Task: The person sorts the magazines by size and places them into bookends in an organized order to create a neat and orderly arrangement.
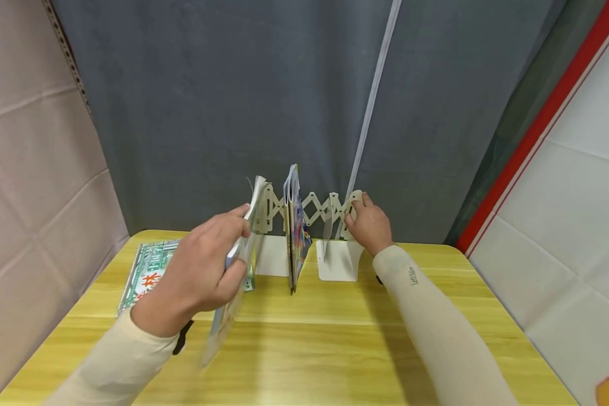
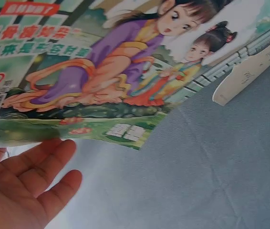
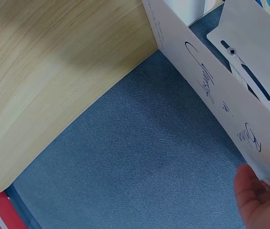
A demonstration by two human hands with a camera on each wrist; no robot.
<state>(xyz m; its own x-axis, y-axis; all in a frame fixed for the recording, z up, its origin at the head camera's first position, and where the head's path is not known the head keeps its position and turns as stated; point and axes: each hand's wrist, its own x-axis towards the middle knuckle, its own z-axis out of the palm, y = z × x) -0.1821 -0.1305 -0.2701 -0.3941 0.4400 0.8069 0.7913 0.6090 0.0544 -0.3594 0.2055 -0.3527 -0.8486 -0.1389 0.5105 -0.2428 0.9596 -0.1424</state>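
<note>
A thin magazine (image 1: 226,318) stands almost on edge in my left hand (image 1: 200,265), its lower part blurred. The left wrist view shows its cover (image 2: 111,71), with two drawn figures in bright robes, and my fingers at its edge. An extendable lattice book rack (image 1: 337,268) in off-white stands at the back of the table. My right hand (image 1: 373,225) grips the upper edge of the rack's right end plate (image 3: 206,81), which bears blue script. Between the rack's ends, several thin booklets (image 1: 295,231) stand upright.
Another magazine (image 1: 149,273) with green and red print lies flat at the table's left, partly behind my left hand. The wooden table (image 1: 335,349) ends at a grey curtain (image 1: 208,113). White panels (image 1: 563,225) flank it, the right one edged in red.
</note>
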